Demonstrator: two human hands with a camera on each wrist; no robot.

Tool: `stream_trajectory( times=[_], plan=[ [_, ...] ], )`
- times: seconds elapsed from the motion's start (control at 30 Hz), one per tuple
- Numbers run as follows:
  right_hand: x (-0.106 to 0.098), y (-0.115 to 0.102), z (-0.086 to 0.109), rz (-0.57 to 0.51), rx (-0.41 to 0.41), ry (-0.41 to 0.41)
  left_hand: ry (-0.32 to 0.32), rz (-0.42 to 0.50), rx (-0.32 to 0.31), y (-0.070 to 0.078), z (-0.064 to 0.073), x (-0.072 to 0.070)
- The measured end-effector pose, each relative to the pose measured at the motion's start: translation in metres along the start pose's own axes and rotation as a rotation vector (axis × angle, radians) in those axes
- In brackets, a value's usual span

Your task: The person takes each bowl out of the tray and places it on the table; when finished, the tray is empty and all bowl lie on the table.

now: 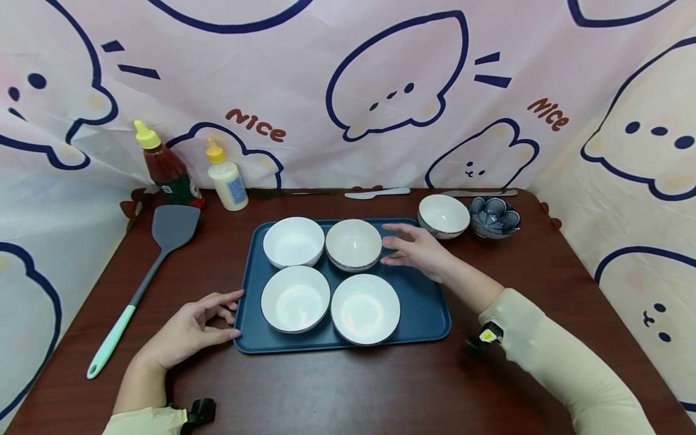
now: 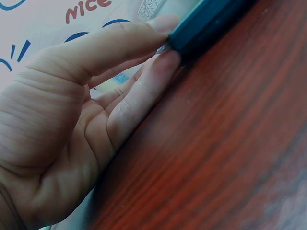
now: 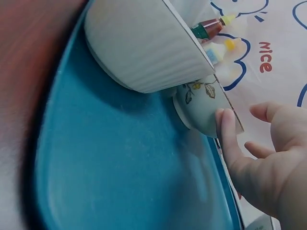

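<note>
Four white bowls stand on a blue tray [image 1: 424, 302]: a back left bowl [image 1: 293, 241], a front left bowl [image 1: 295, 299], a front right bowl [image 1: 365, 309] and a back right bowl [image 1: 354, 243] with a thin brown rim. My right hand [image 1: 415, 248] is beside the back right bowl, fingers spread and loosely bent. In the right wrist view a fingertip [image 3: 225, 117] overlaps that bowl's flower-patterned side [image 3: 204, 103]. At the tray's left edge, my left hand [image 1: 187, 329] rests its thumb and fingertips against the rim, fingers relaxed; the left wrist view shows fingertips [image 2: 165, 60] at the tray edge [image 2: 201, 28].
Behind the tray at right stand another white bowl [image 1: 443, 214] and a bowl of dark blue patterned pieces [image 1: 495, 216]. A spatula [image 1: 147, 284] lies at left, near a red sauce bottle [image 1: 171, 172] and a white yellow-capped bottle [image 1: 228, 181]. A knife [image 1: 377, 193] lies along the back.
</note>
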State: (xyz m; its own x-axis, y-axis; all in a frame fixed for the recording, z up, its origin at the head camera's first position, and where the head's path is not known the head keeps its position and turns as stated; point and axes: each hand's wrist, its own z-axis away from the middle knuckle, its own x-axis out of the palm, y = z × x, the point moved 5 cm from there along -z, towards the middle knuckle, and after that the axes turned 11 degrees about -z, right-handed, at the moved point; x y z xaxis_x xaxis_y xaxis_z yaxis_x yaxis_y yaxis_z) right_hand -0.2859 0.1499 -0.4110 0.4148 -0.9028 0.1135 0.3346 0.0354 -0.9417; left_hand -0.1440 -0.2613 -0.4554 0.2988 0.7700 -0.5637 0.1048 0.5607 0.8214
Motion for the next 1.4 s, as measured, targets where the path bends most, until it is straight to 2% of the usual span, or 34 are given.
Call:
stream_trajectory(
  times=[0.27,0.7,1.13,1.4],
  plan=[
    [0.007,0.011,-0.017,-0.008,0.052,-0.037,0.002,0.003,0.008,-0.001,-0.001,0.002],
    [0.011,0.013,-0.019,-0.070,0.082,-0.106,0.003,0.001,0.022,-0.001,-0.001,0.002],
    [0.010,0.011,-0.015,-0.109,0.068,-0.030,0.007,0.010,0.031,0.000,0.000,0.002],
    [-0.001,-0.001,0.009,-0.126,0.033,0.012,0.005,0.026,0.051,0.000,0.000,0.001]
  ],
)
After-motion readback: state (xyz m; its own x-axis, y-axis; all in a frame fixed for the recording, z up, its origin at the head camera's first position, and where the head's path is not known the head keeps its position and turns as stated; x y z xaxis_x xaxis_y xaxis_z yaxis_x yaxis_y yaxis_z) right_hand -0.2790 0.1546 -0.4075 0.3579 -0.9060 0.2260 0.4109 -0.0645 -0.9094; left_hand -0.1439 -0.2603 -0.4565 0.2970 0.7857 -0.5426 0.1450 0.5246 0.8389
